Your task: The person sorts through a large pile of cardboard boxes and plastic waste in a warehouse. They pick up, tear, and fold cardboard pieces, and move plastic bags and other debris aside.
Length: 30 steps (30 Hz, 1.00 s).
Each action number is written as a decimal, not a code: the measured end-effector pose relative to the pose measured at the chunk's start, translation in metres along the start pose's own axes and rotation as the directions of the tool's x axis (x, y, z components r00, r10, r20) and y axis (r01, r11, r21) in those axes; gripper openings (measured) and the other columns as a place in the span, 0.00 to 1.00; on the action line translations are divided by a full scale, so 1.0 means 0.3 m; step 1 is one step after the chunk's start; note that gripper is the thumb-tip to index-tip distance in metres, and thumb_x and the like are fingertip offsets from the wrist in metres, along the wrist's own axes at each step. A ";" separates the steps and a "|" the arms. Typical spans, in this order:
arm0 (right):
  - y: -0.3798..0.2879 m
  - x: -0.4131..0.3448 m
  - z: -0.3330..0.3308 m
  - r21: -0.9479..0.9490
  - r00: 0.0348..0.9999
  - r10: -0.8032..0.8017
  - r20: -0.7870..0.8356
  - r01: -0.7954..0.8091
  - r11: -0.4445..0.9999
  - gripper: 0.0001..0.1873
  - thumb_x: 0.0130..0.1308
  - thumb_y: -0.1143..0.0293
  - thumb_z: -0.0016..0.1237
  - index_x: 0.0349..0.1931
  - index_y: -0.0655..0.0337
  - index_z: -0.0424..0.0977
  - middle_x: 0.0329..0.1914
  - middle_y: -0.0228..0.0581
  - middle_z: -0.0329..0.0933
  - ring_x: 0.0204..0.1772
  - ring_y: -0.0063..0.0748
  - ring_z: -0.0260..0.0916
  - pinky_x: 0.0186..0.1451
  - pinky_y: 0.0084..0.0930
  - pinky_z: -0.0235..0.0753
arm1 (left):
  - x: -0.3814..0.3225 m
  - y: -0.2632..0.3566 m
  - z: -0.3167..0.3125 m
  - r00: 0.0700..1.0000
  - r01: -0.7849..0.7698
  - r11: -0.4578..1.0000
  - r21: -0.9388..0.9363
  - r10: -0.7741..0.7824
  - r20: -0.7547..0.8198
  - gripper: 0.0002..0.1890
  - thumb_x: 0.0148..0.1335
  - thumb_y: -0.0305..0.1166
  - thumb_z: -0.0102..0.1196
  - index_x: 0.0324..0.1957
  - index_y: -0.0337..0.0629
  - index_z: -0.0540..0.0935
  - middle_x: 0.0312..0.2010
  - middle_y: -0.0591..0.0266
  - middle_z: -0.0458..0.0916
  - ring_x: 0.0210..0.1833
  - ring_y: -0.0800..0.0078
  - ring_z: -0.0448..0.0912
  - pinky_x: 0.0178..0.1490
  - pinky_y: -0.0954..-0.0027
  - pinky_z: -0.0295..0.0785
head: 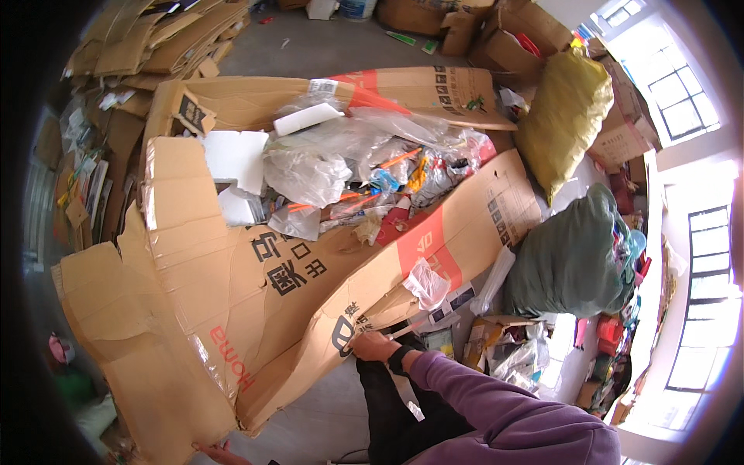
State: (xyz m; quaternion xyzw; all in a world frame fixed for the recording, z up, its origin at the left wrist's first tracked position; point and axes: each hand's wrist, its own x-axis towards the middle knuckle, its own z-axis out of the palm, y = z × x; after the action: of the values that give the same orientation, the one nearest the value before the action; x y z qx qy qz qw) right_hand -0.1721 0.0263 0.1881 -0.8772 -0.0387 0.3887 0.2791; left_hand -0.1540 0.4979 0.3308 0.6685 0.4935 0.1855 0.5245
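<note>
A large printed cardboard box lies opened out before me, its long flaps spread. My right hand grips the edge of its near side wall, below a black printed mark. At the bottom rim of the view my left hand, partly cut off, has its fingers on the edge of the box's left end flap. Inside the box lie clear plastic bags, white foam pieces, orange sticks and mixed wrappers. A crumpled white plastic piece rests on the near side wall.
Flattened cardboard is stacked at the upper left. A full yellow sack and a full dark green sack stand at the right. Beyond my right arm sits a carton with plastic waste. More cartons stand at the back.
</note>
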 end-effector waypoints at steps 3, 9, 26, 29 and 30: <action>0.131 -0.049 -0.036 0.054 0.990 0.075 -0.115 -0.069 0.996 0.10 0.52 0.67 0.44 0.30 0.60 0.77 0.29 0.47 0.77 0.35 0.47 0.76 0.36 0.39 0.75 | -0.085 0.013 0.061 0.998 -0.046 0.996 0.076 0.049 -0.026 0.41 0.53 0.60 0.46 0.62 0.42 0.56 0.53 0.53 0.66 0.52 0.56 0.69 0.50 0.52 0.68; 0.328 -0.210 -0.122 0.038 0.979 0.147 -0.143 -0.143 0.989 0.11 0.52 0.66 0.44 0.27 0.61 0.77 0.30 0.50 0.77 0.37 0.48 0.76 0.38 0.39 0.75 | -0.304 -0.012 0.176 0.997 -0.078 0.984 0.157 0.078 0.004 0.36 0.54 0.54 0.47 0.60 0.43 0.60 0.48 0.55 0.70 0.48 0.59 0.71 0.45 0.54 0.69; 0.646 -0.456 0.026 0.308 0.955 0.175 -0.239 -0.097 0.947 0.09 0.54 0.63 0.42 0.30 0.55 0.74 0.31 0.44 0.77 0.38 0.48 0.75 0.39 0.41 0.75 | -1.122 -0.401 0.759 0.284 -0.419 0.754 0.506 -0.421 0.862 0.26 0.50 0.38 0.59 0.51 0.38 0.71 0.46 0.57 0.73 0.38 0.71 0.76 0.32 0.73 0.72; 0.686 -0.472 -0.009 0.326 0.953 0.208 -0.221 -0.129 0.937 0.10 0.54 0.63 0.42 0.31 0.56 0.74 0.32 0.45 0.77 0.38 0.50 0.75 0.39 0.42 0.74 | -1.051 -0.396 0.928 0.194 -0.620 0.661 0.423 -0.393 0.899 0.26 0.52 0.38 0.59 0.52 0.37 0.71 0.37 0.55 0.78 0.29 0.73 0.77 0.28 0.75 0.72; 0.701 -0.480 -0.025 0.333 0.951 0.228 -0.207 -0.151 0.931 0.10 0.55 0.63 0.42 0.32 0.56 0.74 0.32 0.46 0.76 0.38 0.50 0.75 0.39 0.42 0.74 | -1.021 -0.398 0.966 0.222 -0.634 0.631 0.446 -0.404 0.887 0.27 0.51 0.39 0.59 0.52 0.36 0.72 0.38 0.53 0.78 0.31 0.72 0.77 0.31 0.74 0.73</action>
State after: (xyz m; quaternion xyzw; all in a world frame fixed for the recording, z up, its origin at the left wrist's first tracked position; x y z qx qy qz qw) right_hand -0.2983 -0.1950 0.1780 -0.8622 0.1432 0.3051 0.3782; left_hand -0.1239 0.0815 0.1974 0.8187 0.0208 -0.4522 0.3533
